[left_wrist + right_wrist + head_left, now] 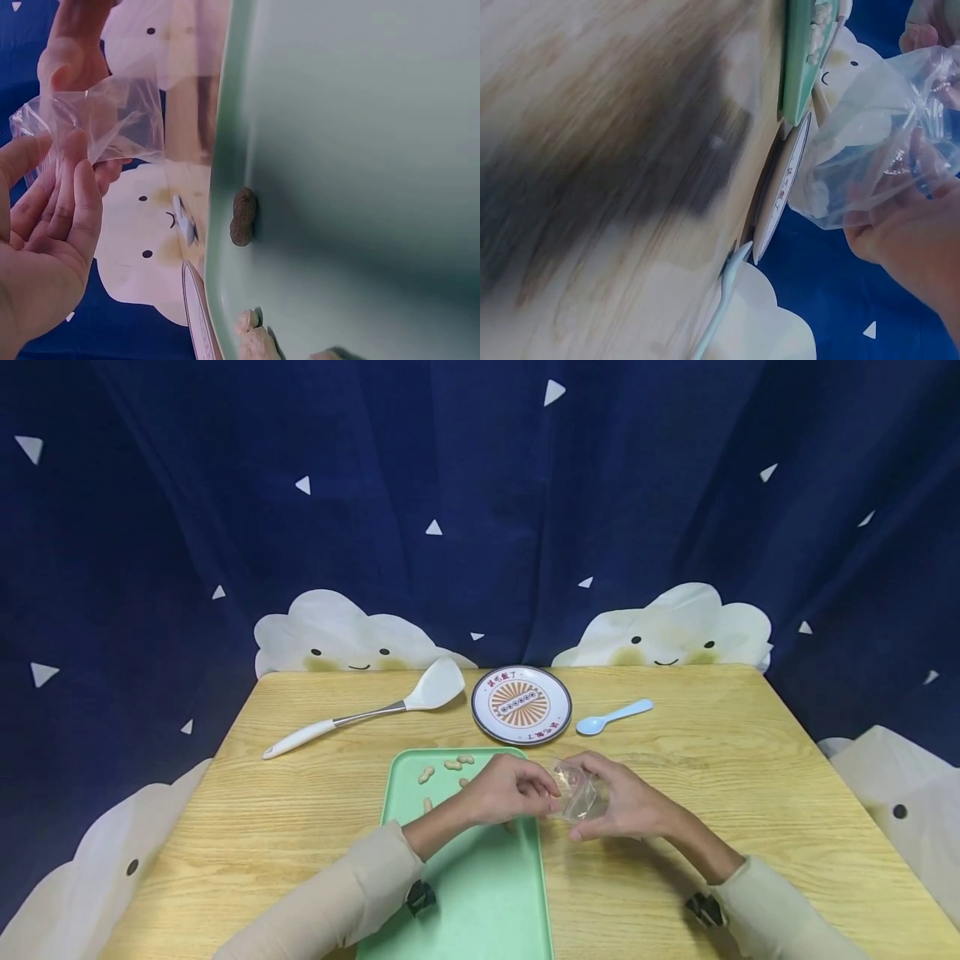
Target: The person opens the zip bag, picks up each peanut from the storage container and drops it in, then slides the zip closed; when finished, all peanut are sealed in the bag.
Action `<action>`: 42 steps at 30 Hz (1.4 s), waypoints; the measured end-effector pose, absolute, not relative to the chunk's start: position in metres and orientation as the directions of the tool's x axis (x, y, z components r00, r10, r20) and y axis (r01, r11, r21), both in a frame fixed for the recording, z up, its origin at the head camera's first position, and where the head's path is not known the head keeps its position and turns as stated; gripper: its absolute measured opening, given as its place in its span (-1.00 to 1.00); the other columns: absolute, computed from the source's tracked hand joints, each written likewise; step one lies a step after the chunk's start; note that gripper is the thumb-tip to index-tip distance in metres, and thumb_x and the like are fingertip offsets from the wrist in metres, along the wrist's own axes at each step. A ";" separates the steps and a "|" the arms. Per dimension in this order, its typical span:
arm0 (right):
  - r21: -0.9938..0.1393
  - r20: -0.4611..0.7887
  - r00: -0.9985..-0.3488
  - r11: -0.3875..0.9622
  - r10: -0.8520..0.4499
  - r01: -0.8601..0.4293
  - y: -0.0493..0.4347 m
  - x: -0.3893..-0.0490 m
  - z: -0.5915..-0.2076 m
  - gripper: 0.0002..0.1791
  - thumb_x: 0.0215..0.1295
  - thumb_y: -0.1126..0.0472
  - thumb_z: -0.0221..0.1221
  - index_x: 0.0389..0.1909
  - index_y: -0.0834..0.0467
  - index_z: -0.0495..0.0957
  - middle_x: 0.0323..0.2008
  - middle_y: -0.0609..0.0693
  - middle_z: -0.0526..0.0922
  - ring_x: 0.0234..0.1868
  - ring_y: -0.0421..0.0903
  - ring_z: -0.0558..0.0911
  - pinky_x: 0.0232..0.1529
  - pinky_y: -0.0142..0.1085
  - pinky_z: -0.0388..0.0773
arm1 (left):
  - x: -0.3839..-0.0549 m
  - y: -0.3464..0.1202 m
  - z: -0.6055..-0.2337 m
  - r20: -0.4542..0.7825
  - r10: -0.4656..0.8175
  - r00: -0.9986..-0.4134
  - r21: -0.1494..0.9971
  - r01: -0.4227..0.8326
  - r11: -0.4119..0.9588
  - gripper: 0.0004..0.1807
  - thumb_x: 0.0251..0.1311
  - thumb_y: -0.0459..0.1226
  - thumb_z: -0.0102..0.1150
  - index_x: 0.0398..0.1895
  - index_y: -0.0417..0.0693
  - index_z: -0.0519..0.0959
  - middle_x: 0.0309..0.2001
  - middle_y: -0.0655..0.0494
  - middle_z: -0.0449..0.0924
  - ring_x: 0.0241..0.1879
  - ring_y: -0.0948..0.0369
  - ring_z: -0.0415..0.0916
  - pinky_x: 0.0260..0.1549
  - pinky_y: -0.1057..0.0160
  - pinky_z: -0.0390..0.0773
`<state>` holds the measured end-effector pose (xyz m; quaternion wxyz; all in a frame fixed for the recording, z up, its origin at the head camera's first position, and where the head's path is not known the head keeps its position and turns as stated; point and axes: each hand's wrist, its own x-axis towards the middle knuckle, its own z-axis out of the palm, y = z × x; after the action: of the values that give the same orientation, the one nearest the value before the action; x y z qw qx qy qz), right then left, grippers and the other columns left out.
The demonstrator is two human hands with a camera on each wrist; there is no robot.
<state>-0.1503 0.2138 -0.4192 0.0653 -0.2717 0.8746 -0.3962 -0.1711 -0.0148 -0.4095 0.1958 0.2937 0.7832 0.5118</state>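
A clear plastic bag (573, 789) is held up between both hands, just past the right edge of the green tray (487, 893). My left hand (504, 792) reaches over the tray and pinches the bag's edge between thumb and fingers. On the other side, my right hand (626, 797) holds the bag, its thumb low and its fingers curled along the top. Through the film (870, 150) of the bag, right fingers show in the right wrist view. Several unshelled peanuts (426, 774) lie at the tray's far end, and one peanut (243, 217) sits near its side rim.
Behind the tray stands a round white plate (521, 705) with an orange pattern. A light blue spoon (613, 717) lies to the plate's right. At the left is a white spatula (367, 714) with a long handle. A dark blue curtain (480, 485) hangs behind the wooden table (750, 777).
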 end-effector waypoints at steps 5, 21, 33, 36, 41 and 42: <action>-0.702 0.147 -0.840 0.542 -0.523 -0.461 0.212 -0.151 -0.421 -0.16 -0.27 0.01 0.54 0.13 -0.01 0.39 0.03 -0.14 0.58 0.02 -0.11 0.56 0.00 -0.17 0.49 | -0.172 -0.018 -0.409 0.007 0.673 -0.740 0.924 0.262 0.278 -0.88 0.12 -0.27 0.27 -0.28 -0.07 0.69 -0.39 0.03 0.72 -0.44 0.14 0.68 -0.49 0.33 0.59; -0.621 0.171 -0.867 0.633 -0.468 -0.463 0.215 -0.148 -0.417 -0.18 -0.18 -0.15 0.46 0.16 -0.03 0.37 -0.21 -0.24 0.64 -0.15 -0.24 0.61 -0.05 -0.16 0.52 | -0.177 -0.058 -0.404 0.052 0.610 -0.790 0.944 0.238 0.228 -0.78 0.29 -0.26 0.11 -0.08 -0.11 0.63 -0.30 -0.12 0.70 -0.43 -0.03 0.66 -0.38 0.23 0.62; -0.535 0.158 -0.890 0.721 -0.428 -0.441 0.221 -0.149 -0.420 -0.17 -0.08 -0.24 0.37 0.23 -0.06 0.31 -0.10 -0.12 0.62 -0.08 -0.12 0.60 -0.07 -0.09 0.51 | -0.206 -0.113 -0.425 0.072 0.451 -0.890 0.785 0.329 0.524 -0.87 0.17 -0.31 0.23 -0.26 -0.16 0.67 -0.35 0.10 0.67 -0.32 0.27 0.55 -0.23 0.30 0.55; -0.533 0.164 -0.888 0.719 -0.430 -0.447 0.221 -0.149 -0.421 -0.18 -0.08 -0.23 0.38 0.22 -0.06 0.32 -0.11 -0.13 0.62 -0.09 -0.13 0.60 -0.06 -0.10 0.51 | -0.208 -0.125 -0.431 0.027 0.424 -0.905 0.763 0.293 0.576 -0.89 0.14 -0.34 0.24 -0.28 -0.18 0.67 -0.37 0.11 0.66 -0.34 0.27 0.53 -0.26 0.29 0.53; -0.530 0.168 -0.883 0.715 -0.439 -0.456 0.221 -0.149 -0.421 -0.18 -0.08 -0.23 0.37 0.22 -0.07 0.33 -0.10 -0.14 0.62 -0.09 -0.14 0.59 -0.05 -0.10 0.51 | -0.210 -0.137 -0.440 -0.006 0.323 -0.946 0.732 0.216 0.647 -0.91 0.08 -0.39 0.27 -0.33 -0.22 0.66 -0.44 0.09 0.64 -0.41 0.26 0.52 -0.39 0.32 0.51; -0.531 0.166 -0.883 0.715 -0.438 -0.455 0.221 -0.149 -0.421 -0.18 -0.08 -0.23 0.37 0.22 -0.07 0.33 -0.09 -0.13 0.62 -0.08 -0.13 0.59 -0.05 -0.09 0.51 | -0.211 -0.138 -0.441 -0.012 0.292 -0.956 0.725 0.192 0.662 -0.91 0.05 -0.40 0.28 -0.35 -0.22 0.66 -0.46 0.08 0.63 -0.43 0.26 0.51 -0.41 0.33 0.50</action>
<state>-0.1495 0.2208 -0.4210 -0.0139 -0.2411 0.9259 -0.2906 -0.2111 -0.1379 -0.4406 0.0637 0.1331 0.9093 0.3892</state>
